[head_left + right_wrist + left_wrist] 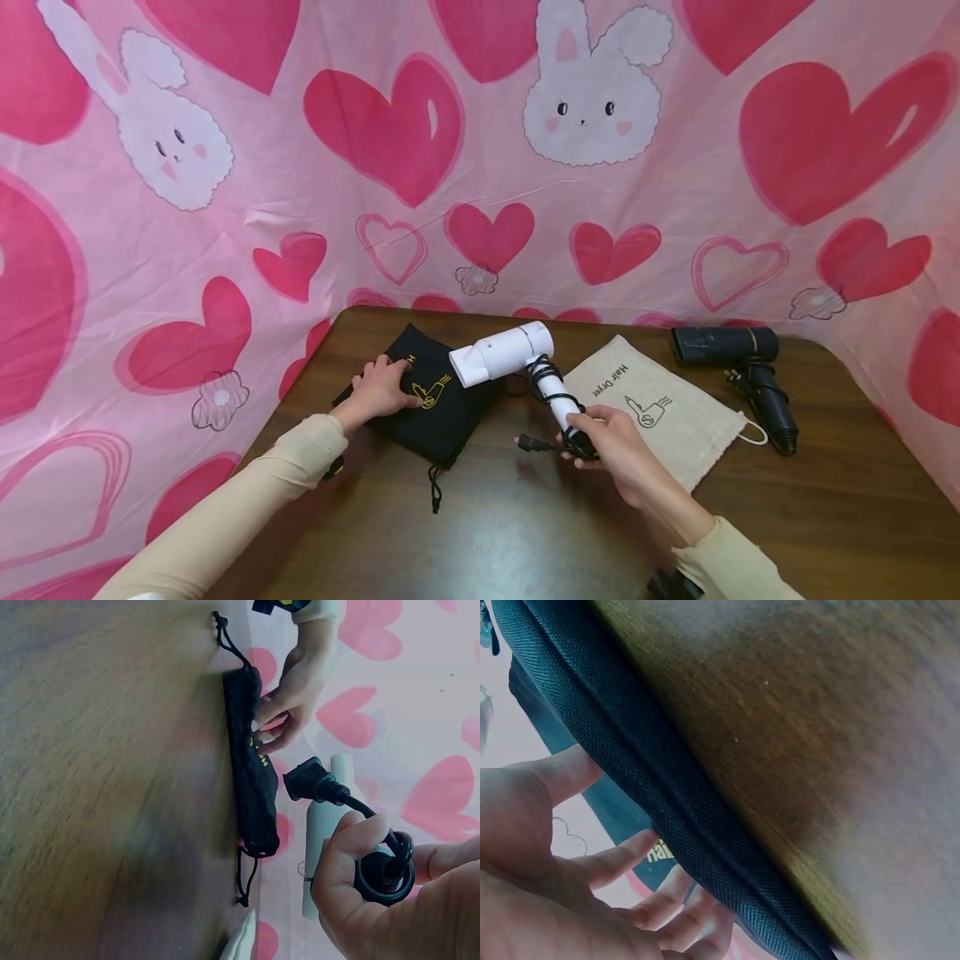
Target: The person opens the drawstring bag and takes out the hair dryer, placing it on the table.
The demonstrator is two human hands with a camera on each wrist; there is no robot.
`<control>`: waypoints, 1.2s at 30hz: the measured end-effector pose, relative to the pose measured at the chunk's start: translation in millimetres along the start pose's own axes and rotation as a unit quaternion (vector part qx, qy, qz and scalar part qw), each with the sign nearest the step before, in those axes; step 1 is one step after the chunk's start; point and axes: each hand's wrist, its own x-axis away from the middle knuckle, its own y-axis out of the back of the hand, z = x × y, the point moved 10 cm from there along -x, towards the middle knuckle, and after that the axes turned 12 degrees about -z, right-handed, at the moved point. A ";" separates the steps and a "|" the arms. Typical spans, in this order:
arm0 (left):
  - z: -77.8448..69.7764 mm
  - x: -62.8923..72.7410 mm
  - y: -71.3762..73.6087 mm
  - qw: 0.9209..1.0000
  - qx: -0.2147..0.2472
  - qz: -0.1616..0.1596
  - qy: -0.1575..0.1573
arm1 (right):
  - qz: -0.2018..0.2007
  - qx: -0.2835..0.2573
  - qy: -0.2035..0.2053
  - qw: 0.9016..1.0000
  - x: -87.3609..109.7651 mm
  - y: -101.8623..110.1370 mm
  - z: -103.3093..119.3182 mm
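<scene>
My left hand [379,388] lies on the black drawstring bag [453,429], thumb and fingers spread over its printed face. In the left wrist view those fingers [619,859] touch the bag's dark fabric [660,776] near its edge. My right hand [618,446] grips a white hair dryer [504,353] by the lower handle, holding it up over the table with its nozzle toward the black bag. A black cord is wound around the handle, and its plug [309,780] sticks out beside my right fingers.
Right of centre, a beige drawstring bag [693,433] printed "Hair Dryer" lies flat, partly behind my right hand. A black hair dryer [727,343] with its cord wrapped rests at the back right of the wooden table [465,542]. Pink heart-patterned cloth [495,167] hangs behind.
</scene>
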 end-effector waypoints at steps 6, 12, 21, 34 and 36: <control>-1.0 1.7 3.0 1.000 -0.002 -0.005 -0.006 | 0.003 -0.007 -0.004 1.000 -5.3 -4.2 0.1; -1.2 3.5 2.4 1.000 -0.007 0.002 -0.012 | -0.008 -0.019 -0.012 1.000 -13.4 -5.5 -0.4; -2.2 7.0 3.0 1.000 -0.015 0.016 -0.018 | -0.012 -0.012 -0.025 1.000 -24.3 -10.0 -3.0; 6.0 0.3 -3.1 0.999 -0.008 0.023 -0.024 | -0.016 -0.022 -0.031 0.999 -37.4 -17.2 -7.1; 6.0 0.5 -2.7 0.999 -0.008 0.023 -0.024 | -0.016 -0.023 -0.031 0.999 -37.8 -18.0 -7.4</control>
